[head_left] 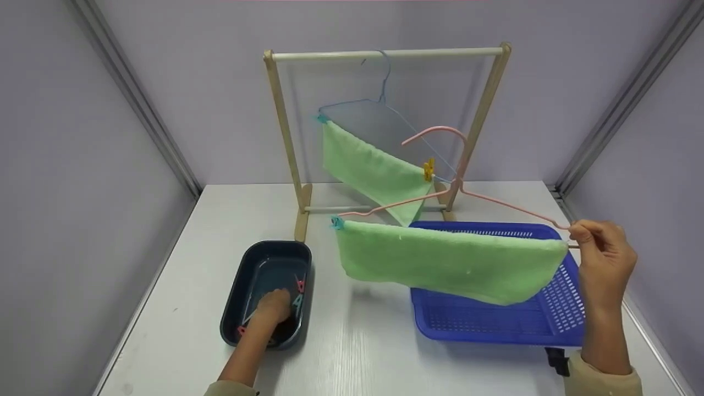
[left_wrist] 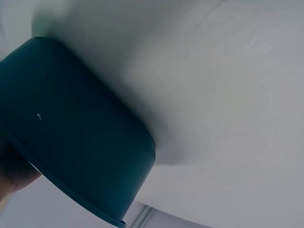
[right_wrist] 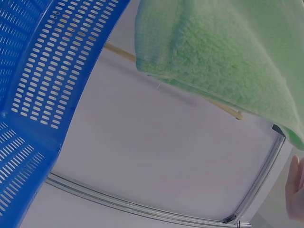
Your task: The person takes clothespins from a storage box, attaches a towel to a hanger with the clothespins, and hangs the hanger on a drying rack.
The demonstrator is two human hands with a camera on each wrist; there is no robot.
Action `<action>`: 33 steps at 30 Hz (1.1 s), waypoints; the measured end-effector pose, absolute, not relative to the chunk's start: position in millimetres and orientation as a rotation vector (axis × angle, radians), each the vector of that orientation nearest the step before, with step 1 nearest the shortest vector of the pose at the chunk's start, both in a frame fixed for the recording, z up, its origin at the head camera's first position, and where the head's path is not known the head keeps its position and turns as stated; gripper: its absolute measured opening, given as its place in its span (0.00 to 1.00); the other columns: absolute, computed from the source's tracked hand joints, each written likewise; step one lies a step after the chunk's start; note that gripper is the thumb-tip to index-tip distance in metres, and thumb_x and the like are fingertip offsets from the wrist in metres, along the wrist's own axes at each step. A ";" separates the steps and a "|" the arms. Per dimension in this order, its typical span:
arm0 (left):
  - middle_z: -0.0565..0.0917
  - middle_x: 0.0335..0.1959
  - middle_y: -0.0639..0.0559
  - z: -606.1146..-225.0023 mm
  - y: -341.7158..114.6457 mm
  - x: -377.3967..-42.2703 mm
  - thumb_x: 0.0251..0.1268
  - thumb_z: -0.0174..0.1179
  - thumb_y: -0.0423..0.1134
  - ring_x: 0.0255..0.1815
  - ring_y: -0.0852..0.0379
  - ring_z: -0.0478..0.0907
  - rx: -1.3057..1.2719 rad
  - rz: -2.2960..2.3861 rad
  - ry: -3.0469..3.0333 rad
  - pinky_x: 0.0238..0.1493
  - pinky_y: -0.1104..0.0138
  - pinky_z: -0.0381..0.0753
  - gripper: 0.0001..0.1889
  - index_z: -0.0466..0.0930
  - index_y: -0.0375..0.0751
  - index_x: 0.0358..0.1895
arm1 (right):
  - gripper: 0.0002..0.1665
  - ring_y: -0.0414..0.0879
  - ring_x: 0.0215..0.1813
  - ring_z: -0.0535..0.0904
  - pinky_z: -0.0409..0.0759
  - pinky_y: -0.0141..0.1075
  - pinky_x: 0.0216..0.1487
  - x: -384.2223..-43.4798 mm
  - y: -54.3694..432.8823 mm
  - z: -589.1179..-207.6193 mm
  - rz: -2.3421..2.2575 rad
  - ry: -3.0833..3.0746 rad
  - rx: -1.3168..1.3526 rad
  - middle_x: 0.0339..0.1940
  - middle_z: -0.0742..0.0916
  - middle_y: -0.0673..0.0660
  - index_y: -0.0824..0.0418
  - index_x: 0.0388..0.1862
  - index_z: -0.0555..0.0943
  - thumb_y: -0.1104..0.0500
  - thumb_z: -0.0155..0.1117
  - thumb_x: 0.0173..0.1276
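My right hand (head_left: 605,258) pinches the right end of a pink hanger (head_left: 461,165) at the corner of a folded light green towel (head_left: 451,263). The towel hangs over the hanger's lower bar, with a teal clothespin (head_left: 337,222) on its left corner. Down inside a dark teal tub (head_left: 230,308), my left hand (head_left: 274,305) reaches among clothespins, its fingertips hidden. A red clothespin (head_left: 300,284) and a light blue clothespin (head_left: 297,301) lie beside that hand. In the left wrist view the tub's outer wall (left_wrist: 71,123) hides most of it.
Behind stands a wooden rack (head_left: 385,55) with a blue hanger (head_left: 383,91) on its rail. A second green towel (head_left: 368,170) hangs there, held by a teal clothespin (head_left: 322,118) and a yellow clothespin (head_left: 428,170). A blue perforated basket (head_left: 495,334) sits under the nearer towel.
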State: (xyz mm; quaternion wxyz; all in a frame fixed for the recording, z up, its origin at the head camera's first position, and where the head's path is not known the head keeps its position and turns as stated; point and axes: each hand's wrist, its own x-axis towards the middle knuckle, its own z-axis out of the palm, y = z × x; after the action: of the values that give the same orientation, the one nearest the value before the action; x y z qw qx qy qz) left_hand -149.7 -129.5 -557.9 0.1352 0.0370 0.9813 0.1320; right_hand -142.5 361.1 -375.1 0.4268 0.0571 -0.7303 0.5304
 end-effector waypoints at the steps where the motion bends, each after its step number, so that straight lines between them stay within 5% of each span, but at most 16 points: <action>1: 0.77 0.27 0.36 -557.9 -130.6 -149.5 0.55 0.56 0.25 0.33 0.40 0.77 0.104 0.402 2.851 0.38 0.51 0.77 0.04 0.74 0.26 0.32 | 0.05 0.41 0.33 0.72 0.74 0.24 0.35 -142.4 361.0 -375.3 1.318 -1.830 0.139 0.26 0.79 0.53 0.78 0.31 0.79 0.73 0.59 0.61; 8: 0.78 0.31 0.33 -556.2 -136.2 -148.2 0.60 0.57 0.32 0.33 0.40 0.78 0.037 0.589 2.854 0.35 0.51 0.77 0.14 0.73 0.21 0.44 | 0.04 0.41 0.32 0.73 0.74 0.25 0.36 -143.6 360.9 -375.2 1.342 -1.813 0.141 0.27 0.79 0.53 0.77 0.31 0.80 0.74 0.59 0.61; 13: 0.78 0.37 0.28 -552.6 -141.9 -149.7 0.62 0.54 0.32 0.37 0.42 0.79 -0.034 0.830 2.786 0.43 0.50 0.76 0.28 0.58 0.13 0.58 | 0.04 0.41 0.32 0.73 0.73 0.25 0.36 -144.2 361.1 -374.7 1.338 -1.813 0.147 0.27 0.79 0.52 0.77 0.31 0.80 0.74 0.59 0.61; 17: 0.77 0.38 0.29 -550.3 -145.1 -151.3 0.60 0.56 0.31 0.36 0.44 0.77 -0.076 0.928 2.818 0.38 0.52 0.77 0.28 0.59 0.14 0.59 | 0.06 0.41 0.32 0.74 0.74 0.25 0.36 -145.1 361.7 -374.9 1.339 -1.812 0.150 0.27 0.80 0.51 0.78 0.31 0.79 0.72 0.60 0.61; 24: 0.77 0.28 0.43 -544.2 -140.4 -154.5 0.62 0.60 0.39 0.26 0.52 0.76 -0.200 1.105 2.897 0.25 0.61 0.77 0.20 0.70 0.25 0.48 | 0.06 0.42 0.32 0.74 0.73 0.26 0.36 -148.7 361.5 -376.3 1.351 -1.808 0.166 0.27 0.80 0.51 0.79 0.30 0.78 0.72 0.60 0.61; 33: 0.76 0.36 0.40 -535.1 -132.5 -155.5 0.66 0.56 0.41 0.34 0.49 0.73 -0.294 1.207 3.016 0.32 0.57 0.75 0.18 0.70 0.27 0.50 | 0.09 0.41 0.33 0.74 0.74 0.27 0.37 -149.6 357.8 -375.5 1.299 -1.854 0.134 0.28 0.79 0.50 0.80 0.32 0.78 0.70 0.60 0.62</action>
State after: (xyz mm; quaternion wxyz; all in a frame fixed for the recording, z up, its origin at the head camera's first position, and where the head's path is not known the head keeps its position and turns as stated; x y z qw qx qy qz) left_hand -155.5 -132.5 -535.1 -0.0600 -0.0900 0.9229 0.3695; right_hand -149.6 357.8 -375.5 0.4231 0.0537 -0.7406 0.5192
